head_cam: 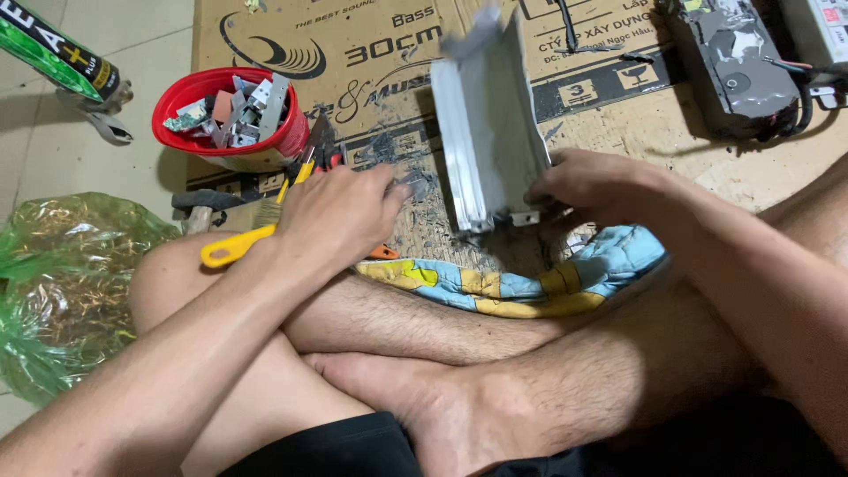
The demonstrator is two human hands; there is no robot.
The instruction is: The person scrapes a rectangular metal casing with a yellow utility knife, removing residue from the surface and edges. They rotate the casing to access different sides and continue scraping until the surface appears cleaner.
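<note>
We sit cross-legged at the near edge of a flattened cardboard sheet (618, 132). Our right hand (596, 187) grips the lower right side of an upright grey metal housing (488, 132), fingers curled against it. Our left hand (340, 216) is closed around a yellow-handled brush (237, 246), just left of the housing's base. A red bowl of metal scraps (231, 117) stands near the sheet's left edge.
</note>
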